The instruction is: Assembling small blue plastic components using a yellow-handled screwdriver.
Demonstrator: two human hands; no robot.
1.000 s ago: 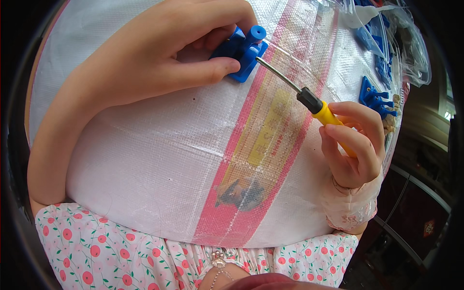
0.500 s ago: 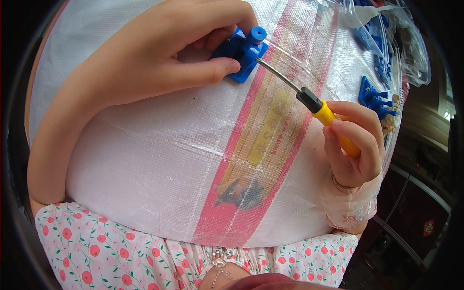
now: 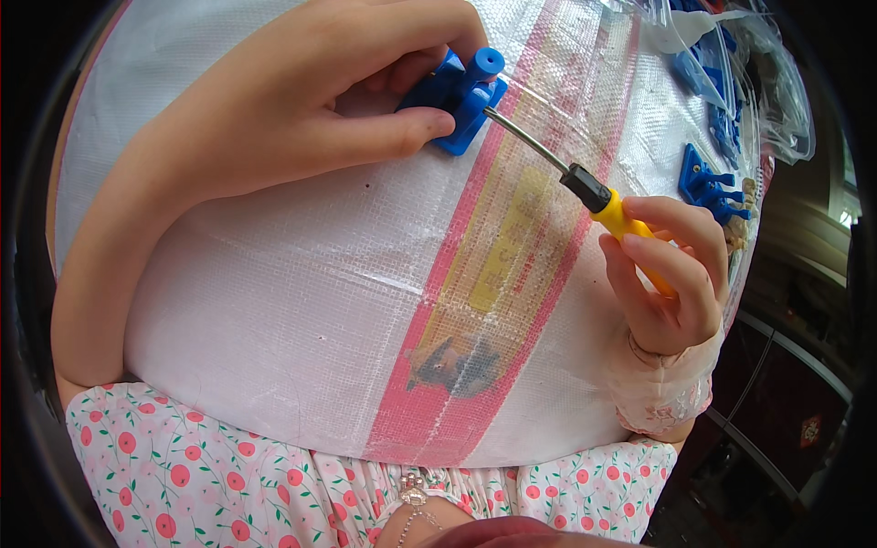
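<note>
My left hand [image 3: 365,100] pinches a blue plastic part [image 3: 468,110] between thumb and fingers, at the upper middle. The part has a flat plate and a round peg with a small hole in its end; the curled fingers hide its far side. In my right hand [image 3: 671,269] is a screwdriver [image 3: 589,190] with a yellow handle, a black collar and a thin metal shaft. Its shaft points up and left, with the tip against the side of the blue part. Whether the tip sits on a screw is too small to tell.
A woven plastic sheet [image 3: 274,320], white with a pink and yellow printed band, covers the round table. Another blue plastic piece with pegs [image 3: 708,187] lies at the right edge. Behind it are clear plastic bags [image 3: 772,87] and more blue parts [image 3: 722,100].
The fingers of my right hand have loosened and shifted slightly around the yellow handle, and the screwdriver has turned a little. My left hand and the blue part have stayed in place.
</note>
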